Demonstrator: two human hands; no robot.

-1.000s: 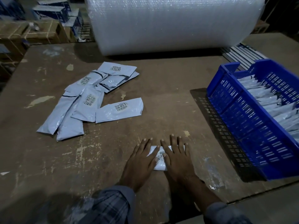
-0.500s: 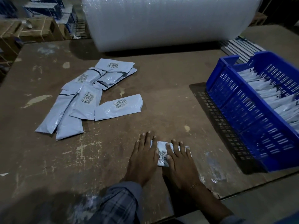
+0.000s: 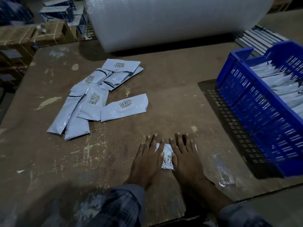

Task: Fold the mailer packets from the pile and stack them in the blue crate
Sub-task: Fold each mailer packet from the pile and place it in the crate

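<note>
Presently the folded packet (image 3: 167,157), low in the frame, is pressed under both flat hands, left (image 3: 148,158) and right (image 3: 185,157); no grip is closed. Firm, even pressure would set the crease.

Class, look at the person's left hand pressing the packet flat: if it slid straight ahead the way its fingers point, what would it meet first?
Probably nothing soon: the left hand points up the bare table, passing right of the nearest loose packet. The bubble wrap roll would likely come first, though depth is uncertain.

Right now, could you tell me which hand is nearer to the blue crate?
Right. The right hand presses the folded packet on the crate's side; the left hand lies beyond it, farther away.
</note>
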